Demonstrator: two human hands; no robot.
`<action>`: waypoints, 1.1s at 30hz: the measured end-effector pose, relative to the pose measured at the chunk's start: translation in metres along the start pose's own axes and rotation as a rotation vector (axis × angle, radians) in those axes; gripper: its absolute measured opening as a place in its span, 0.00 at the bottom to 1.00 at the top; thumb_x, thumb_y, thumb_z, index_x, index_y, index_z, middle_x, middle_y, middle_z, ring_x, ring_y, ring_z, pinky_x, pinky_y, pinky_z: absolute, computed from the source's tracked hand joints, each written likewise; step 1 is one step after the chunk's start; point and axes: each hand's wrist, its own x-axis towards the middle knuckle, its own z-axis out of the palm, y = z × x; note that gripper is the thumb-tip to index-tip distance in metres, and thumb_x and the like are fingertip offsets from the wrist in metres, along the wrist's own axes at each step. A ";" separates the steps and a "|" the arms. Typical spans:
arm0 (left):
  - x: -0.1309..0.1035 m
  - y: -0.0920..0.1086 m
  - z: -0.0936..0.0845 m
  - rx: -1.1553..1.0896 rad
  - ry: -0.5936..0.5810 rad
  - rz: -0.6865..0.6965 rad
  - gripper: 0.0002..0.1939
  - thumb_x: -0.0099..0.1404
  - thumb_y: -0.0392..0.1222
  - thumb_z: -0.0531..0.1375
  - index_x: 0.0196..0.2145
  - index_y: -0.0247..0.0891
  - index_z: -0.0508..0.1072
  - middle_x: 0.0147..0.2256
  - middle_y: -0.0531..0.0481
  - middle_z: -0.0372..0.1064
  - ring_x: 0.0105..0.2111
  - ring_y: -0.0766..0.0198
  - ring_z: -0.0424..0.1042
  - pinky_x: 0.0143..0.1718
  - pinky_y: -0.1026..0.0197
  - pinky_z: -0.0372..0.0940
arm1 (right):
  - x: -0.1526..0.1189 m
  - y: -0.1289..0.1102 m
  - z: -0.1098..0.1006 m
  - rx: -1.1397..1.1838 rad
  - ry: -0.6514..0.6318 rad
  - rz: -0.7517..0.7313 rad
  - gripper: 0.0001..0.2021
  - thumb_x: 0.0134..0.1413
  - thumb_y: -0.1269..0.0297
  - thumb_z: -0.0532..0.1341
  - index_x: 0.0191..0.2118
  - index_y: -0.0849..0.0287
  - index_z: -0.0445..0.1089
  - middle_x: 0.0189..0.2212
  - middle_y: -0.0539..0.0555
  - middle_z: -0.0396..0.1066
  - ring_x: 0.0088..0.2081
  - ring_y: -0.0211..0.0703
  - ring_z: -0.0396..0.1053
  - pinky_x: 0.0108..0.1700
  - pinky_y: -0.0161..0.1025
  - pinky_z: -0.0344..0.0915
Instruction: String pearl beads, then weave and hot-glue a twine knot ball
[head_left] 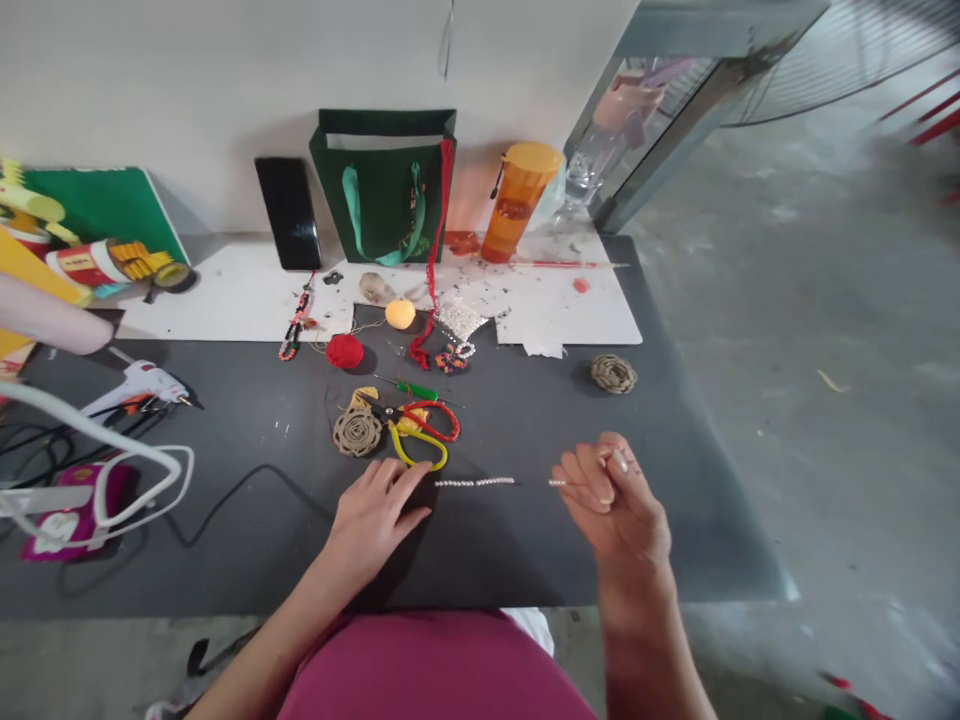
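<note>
A row of small white pearl-like beads [476,482] stretches between my two hands, low over or on the dark table; any thread through it is too fine to see. My right hand [611,495] is closed, palm side up, with a short run of the same beads sticking out from its curled fingers. My left hand [379,520] rests on the table at the left end of the row, its thumb and index finger apart. Its fingertips are by the yellow handle of the red-and-yellow scissors [424,435]. Under the scissor blades lies a coiled twine rosette [358,430].
Behind are a green-handled tool [417,391], red yarn ball [345,351], pile of white beads [459,318], green paper bag [382,190], phone [289,213] and orange bottle [519,205]. Left: glue gun [146,388] and white lamp arm [90,418]. Another rosette [613,374] sits right.
</note>
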 end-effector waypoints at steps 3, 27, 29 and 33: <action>0.003 0.001 0.007 0.014 0.050 0.010 0.10 0.66 0.38 0.56 0.45 0.42 0.71 0.37 0.49 0.68 0.37 0.60 0.71 0.36 0.60 0.68 | -0.005 -0.002 0.000 -0.001 0.001 0.003 0.11 0.47 0.55 0.67 0.25 0.50 0.65 0.11 0.42 0.42 0.16 0.36 0.36 0.19 0.36 0.41; 0.008 0.009 0.011 -0.492 0.044 -0.128 0.08 0.68 0.38 0.51 0.31 0.37 0.66 0.31 0.47 0.70 0.31 0.62 0.67 0.33 0.59 0.65 | -0.006 -0.003 0.022 -0.041 -0.180 -0.008 0.10 0.51 0.57 0.65 0.25 0.51 0.67 0.10 0.43 0.48 0.15 0.34 0.41 0.18 0.34 0.44; 0.009 0.010 -0.003 -0.923 -0.023 -0.281 0.09 0.69 0.44 0.50 0.32 0.38 0.63 0.30 0.48 0.70 0.28 0.65 0.67 0.28 0.63 0.63 | -0.005 -0.001 0.024 -0.095 -0.161 0.019 0.10 0.50 0.57 0.66 0.25 0.52 0.68 0.10 0.44 0.54 0.16 0.34 0.47 0.19 0.34 0.47; 0.012 0.012 -0.033 -1.208 -0.161 -0.353 0.11 0.67 0.48 0.53 0.32 0.38 0.62 0.22 0.55 0.63 0.22 0.70 0.62 0.25 0.67 0.59 | -0.002 0.004 0.036 -0.234 -0.143 0.159 0.12 0.46 0.56 0.69 0.25 0.56 0.69 0.15 0.48 0.65 0.17 0.34 0.57 0.19 0.33 0.51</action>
